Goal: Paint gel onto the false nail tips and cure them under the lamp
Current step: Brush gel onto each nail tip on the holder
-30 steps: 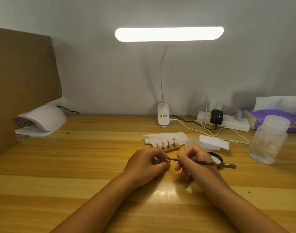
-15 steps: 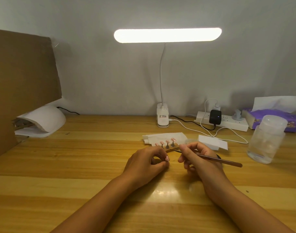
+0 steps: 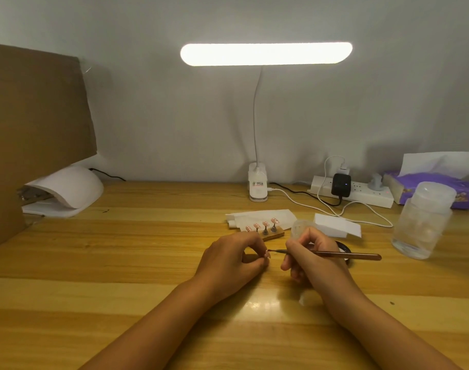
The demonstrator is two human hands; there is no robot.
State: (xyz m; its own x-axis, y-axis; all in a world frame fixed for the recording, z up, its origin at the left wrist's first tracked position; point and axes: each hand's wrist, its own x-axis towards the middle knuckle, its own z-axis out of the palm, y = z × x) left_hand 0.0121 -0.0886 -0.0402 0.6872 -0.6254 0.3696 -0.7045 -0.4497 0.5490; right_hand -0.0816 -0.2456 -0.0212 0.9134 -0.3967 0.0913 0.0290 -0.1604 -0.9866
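Four racked nail tips (image 3: 265, 224), fifth tip (image 3: 267, 254) — seemingly — pinched, one brush (image 3: 334, 254)

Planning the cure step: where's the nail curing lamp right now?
Head view, back left of the desk: the white curing lamp sits beside the cardboard panel, far left of the desk lamp base.

Hands: we see the left hand (image 3: 228, 263) and the right hand (image 3: 317, 263), both bare.
Forearms: we see the left forearm (image 3: 158, 321) and the right forearm (image 3: 374, 324), bare down to the picture's lower edge.
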